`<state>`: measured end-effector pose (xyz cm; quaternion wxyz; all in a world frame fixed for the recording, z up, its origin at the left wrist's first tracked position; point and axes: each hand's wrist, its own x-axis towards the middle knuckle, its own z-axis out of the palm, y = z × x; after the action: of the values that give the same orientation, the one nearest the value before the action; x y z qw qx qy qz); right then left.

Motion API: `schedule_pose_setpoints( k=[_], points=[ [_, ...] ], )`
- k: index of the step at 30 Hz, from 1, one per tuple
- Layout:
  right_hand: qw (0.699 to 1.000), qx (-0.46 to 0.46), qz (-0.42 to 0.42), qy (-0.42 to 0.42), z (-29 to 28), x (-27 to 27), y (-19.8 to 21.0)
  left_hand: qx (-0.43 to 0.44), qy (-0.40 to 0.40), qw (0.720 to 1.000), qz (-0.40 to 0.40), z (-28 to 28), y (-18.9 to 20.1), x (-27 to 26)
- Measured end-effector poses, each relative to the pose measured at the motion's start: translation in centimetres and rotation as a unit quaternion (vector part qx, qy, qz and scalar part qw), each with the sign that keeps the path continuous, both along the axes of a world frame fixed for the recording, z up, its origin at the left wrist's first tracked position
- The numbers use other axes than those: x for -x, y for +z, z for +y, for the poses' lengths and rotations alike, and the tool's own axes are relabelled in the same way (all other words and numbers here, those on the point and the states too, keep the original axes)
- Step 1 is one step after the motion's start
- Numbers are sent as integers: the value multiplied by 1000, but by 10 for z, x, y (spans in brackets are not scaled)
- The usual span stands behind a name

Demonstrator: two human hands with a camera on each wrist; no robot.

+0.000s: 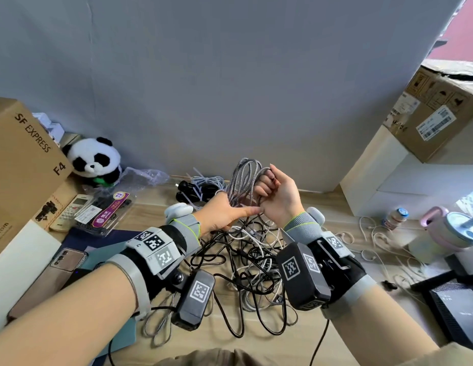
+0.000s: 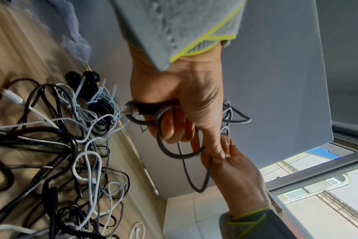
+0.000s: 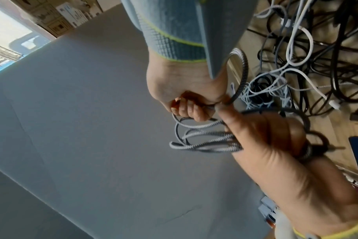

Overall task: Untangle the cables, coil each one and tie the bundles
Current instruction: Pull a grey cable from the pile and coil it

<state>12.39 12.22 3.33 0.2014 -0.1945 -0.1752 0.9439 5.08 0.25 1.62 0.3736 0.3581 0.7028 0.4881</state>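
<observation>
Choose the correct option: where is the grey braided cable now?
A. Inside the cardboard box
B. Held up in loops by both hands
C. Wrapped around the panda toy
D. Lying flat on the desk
B: the grey braided cable hangs in loops above the desk, gripped by the left hand and the right hand.
</observation>
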Motion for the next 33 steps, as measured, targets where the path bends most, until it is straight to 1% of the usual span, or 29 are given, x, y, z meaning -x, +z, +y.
schedule_pose_setpoints(
  k=[3,5,7,8,9,10,11,13,15,16,17,18,19,20,21,23,24,25,27,29,31,33],
  points=[
    [999,-2,-2,-34,-3,3,1,13,-11,1000,-18,2,0,-2],
    [999,-30,-2,-24,0,3,-1,14,-38,998,-48,0,1,0],
    [993,-113,-35,6,5,0,-5,-4,-46,996,-70,-3,2,2],
    [982,-172,-71,27,7,-2,-8,-19,-35,996,-78,-4,3,4],
    [964,-234,-115,54,10,-3,-15,-38,-18,995,-87,-4,5,5],
    [937,-300,-152,92,11,-6,-21,-58,-1,994,-93,-5,6,8],
    [903,-367,-181,130,12,-9,-28,-73,16,992,-99,-4,7,10],
    [814,-486,-234,214,10,-16,-36,-96,43,987,-120,-3,10,15],
    [724,-559,-295,276,6,-23,-34,-135,49,975,-167,-4,11,20],
    [692,-583,-317,285,6,-24,-35,-154,45,968,-191,-4,11,22],
    [671,-601,-331,281,6,-24,-37,-166,40,961,-218,-6,11,24],
    [659,-611,-347,268,8,-26,-39,-170,36,956,-236,-7,12,25],
    [663,-608,-358,249,11,-26,-42,-166,37,954,-247,-8,11,26],
    [685,-592,-357,229,13,-29,-44,-158,38,955,-247,-10,10,28],
    [726,-563,-339,202,16,-30,-47,-145,37,960,-237,-12,9,30],
    [838,-453,-273,135,22,-34,-47,-106,36,974,-199,-16,4,33],
    [883,-393,-235,107,24,-35,-44,-85,38,978,-188,-18,1,33],
    [913,-342,-203,87,24,-35,-40,-68,41,979,-188,-19,-2,33],
    [950,-261,-147,87,20,-32,-30,-43,32,979,-196,-19,-6,29],
    [975,-184,-95,85,15,-28,-21,-12,-2,984,-178,-16,-5,20],
    [989,-123,-54,64,12,-23,-14,7,-22,988,-156,-10,-1,9],
    [995,-83,-40,29,9,-19,-8,10,-19,990,-141,-5,2,0]
  ],
)
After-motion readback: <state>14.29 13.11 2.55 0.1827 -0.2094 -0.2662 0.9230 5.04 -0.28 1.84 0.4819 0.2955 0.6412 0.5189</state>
